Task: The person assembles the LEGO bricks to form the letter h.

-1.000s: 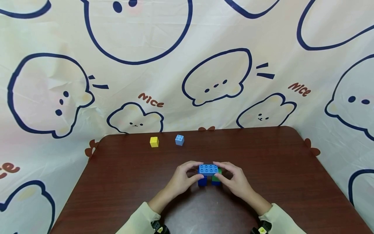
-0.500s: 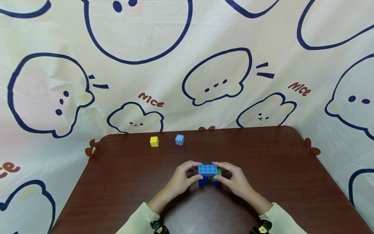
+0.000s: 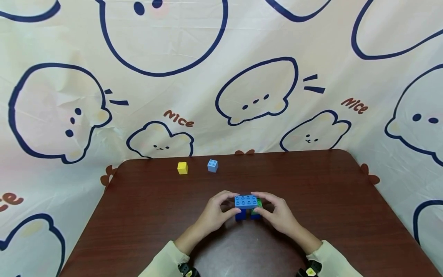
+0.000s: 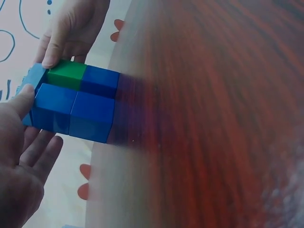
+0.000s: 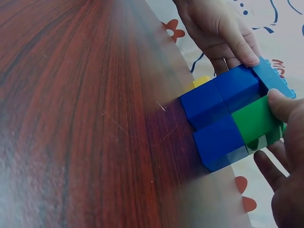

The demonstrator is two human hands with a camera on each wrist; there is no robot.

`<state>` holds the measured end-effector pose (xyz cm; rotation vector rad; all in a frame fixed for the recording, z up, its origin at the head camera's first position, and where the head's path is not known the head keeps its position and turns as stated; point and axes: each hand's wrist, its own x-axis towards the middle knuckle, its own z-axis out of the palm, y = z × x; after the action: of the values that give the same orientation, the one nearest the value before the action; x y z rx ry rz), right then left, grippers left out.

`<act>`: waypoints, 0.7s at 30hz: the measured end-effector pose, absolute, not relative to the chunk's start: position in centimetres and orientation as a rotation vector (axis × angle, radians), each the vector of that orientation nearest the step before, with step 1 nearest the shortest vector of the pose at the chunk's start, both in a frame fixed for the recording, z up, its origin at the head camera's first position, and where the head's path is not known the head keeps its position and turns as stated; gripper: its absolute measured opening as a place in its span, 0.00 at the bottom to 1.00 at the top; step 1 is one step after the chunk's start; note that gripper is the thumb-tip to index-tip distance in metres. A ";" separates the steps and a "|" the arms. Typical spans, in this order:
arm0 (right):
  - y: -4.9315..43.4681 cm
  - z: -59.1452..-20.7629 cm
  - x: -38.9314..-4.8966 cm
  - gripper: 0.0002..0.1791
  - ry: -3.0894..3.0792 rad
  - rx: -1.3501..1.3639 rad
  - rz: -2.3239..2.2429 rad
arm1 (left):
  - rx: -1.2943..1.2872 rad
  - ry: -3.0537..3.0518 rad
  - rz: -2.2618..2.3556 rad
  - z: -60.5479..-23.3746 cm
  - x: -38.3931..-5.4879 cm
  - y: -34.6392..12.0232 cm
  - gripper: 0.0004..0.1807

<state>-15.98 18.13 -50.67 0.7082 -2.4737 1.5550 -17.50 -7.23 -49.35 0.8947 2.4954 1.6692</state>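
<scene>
"Blue plastic, low in the head view and a little right of centre: is that eight-stud brick [image 3: 246, 201] held by one hand or two?"

"Two. The left hand [image 3: 215, 211] pinches its left end, thumb on the near side and forefinger on the far side. The right hand [image 3: 282, 213] pinches the right end the same way."

"So neither is nearer?"

"Neither; both touch it. It lies between the two sets of fingers, its long axis running left to right across the frame, from one hand to the other. I'd judge that any shift depends on both ends moving together."

"What is under it?"

"Two stacks, and it bridges their tops. In the left wrist view, the stack lower in the frame has an upper dark blue block [image 4: 54, 104] on a lower dark blue block [image 4: 92, 113]. The other has a green block [image 4: 67, 75] on another dark blue block [image 4: 99, 79]. They stand just apart on the counter [image 3: 155, 215]."

"Is it pressed fully down?"

"I can't tell; the thumbs cover parts of the seams. In the head view, some green shows past its right end."

"Anything loose?"

"A yellow block [image 3: 182, 168] and a four-stud light blue block [image 3: 212, 166], apart from each other, above and left of the hands in the frame."
</scene>
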 end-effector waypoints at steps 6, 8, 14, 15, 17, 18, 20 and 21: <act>18.0 -50.9 -15.9 0.25 -2.440 0.714 1.539 | 0.896 2.510 1.651 -49.2 -17.5 -7.3 0.20; 17.9 -51.0 -15.9 0.25 -2.424 0.715 1.516 | 0.896 2.519 1.638 -49.3 -17.5 -7.3 0.20; 17.6 -51.5 -16.0 0.27 -2.373 0.735 1.408 | 0.897 2.532 1.634 -49.2 -17.6 -7.3 0.20; 17.6 -51.6 -16.0 0.27 -2.369 0.742 1.376 | 0.898 2.529 1.641 -49.2 -17.6 -7.3 0.20; 17.6 -51.6 -16.0 0.28 -2.359 0.758 1.311 | 0.899 2.523 1.649 -49.3 -17.6 -7.3 0.20; 17.6 -51.6 -16.0 0.28 -2.355 0.767 1.282 | 0.900 2.524 1.651 -49.3 -17.6 -7.3 0.20; 17.6 -51.6 -16.0 0.28 -2.352 0.771 1.260 | 0.897 2.528 1.650 -49.3 -17.6 -7.3 0.20; 17.7 -51.5 -16.0 0.28 -2.353 0.770 1.260 | 0.898 2.533 1.648 -49.3 -17.6 -7.2 0.20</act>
<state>-16.01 17.66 -51.51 0.7703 -2.3526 1.2598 -17.57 -7.25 -49.26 0.8979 2.5328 1.6481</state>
